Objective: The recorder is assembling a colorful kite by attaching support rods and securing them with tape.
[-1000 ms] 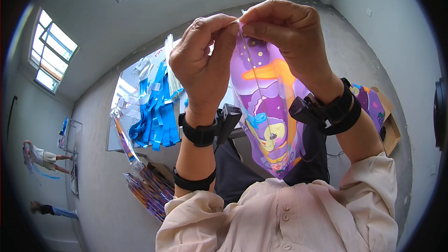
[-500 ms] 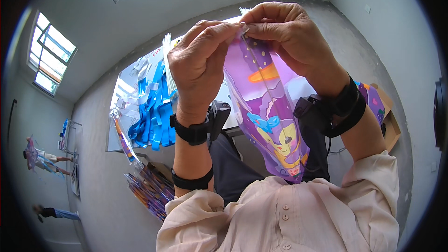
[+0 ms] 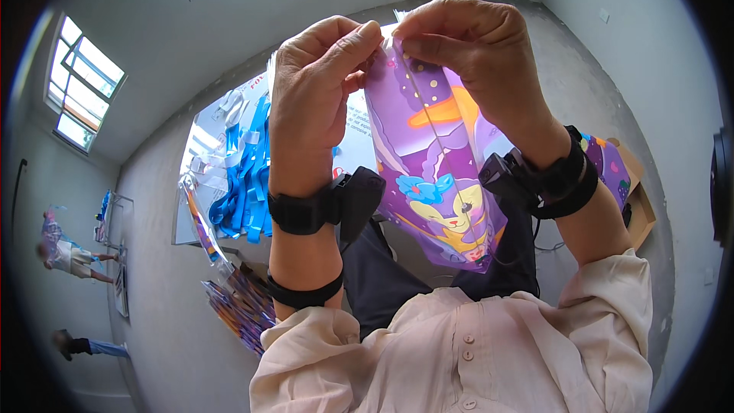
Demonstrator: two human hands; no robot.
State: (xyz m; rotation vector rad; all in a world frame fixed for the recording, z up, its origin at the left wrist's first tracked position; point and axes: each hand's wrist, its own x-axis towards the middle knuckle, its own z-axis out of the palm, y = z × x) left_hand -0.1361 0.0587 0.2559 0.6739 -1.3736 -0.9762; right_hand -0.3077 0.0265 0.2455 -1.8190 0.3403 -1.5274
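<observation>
A purple kite (image 3: 428, 145) with a cartoon animal print hangs from my hands down toward my lap. One thin rod runs lengthwise over it. My right hand (image 3: 474, 53) pinches its narrow top end between thumb and bent index finger. At the top left edge, my left hand (image 3: 317, 76) is closed, thumb against its curled fingers, with the kite's edge at the fingertips. A small whitish piece (image 3: 388, 37) shows at the top, between the two hands; its exact form is unclear.
Blue ribbons (image 3: 243, 183) hang over the left side of a white table (image 3: 355, 126). Below them lies a bundle of colourful folded pieces (image 3: 237, 310). An open cardboard box (image 3: 641, 191) with purple printed material stands at right. Two people appear far left.
My left hand has moved slightly left, away from my right fingertips at the top. The kite's lower end has risen a little, and its face shows wider.
</observation>
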